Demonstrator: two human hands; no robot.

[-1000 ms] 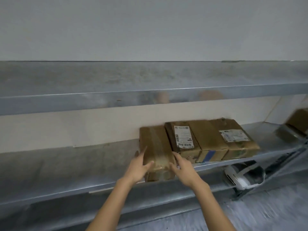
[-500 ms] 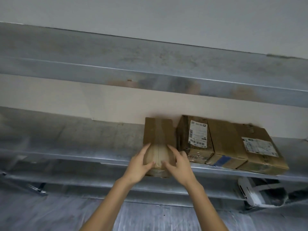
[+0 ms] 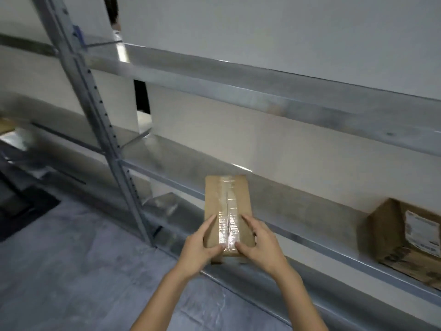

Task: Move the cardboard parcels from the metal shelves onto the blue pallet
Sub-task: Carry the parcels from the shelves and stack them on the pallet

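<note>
Gripping a small brown cardboard parcel (image 3: 226, 199), clear tape down its top, by its near end: my left hand (image 3: 199, 249) clasps the left side, my right hand (image 3: 261, 244) the right side. Parcel is at the grey metal shelf (image 3: 310, 211) front edge. A larger brown cardboard box with a white label (image 3: 405, 235) stands on that shelf, well apart.

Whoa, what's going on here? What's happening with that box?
A person is gripping a small brown cardboard parcel, sealed with clear tape, by its near end, with the left hand and the right hand on either side. The parcel sticks out past the front edge of the grey metal shelf; whether it touches the shelf is unclear. Another brown cardboard box with a white label sits further right on that shelf.
</note>
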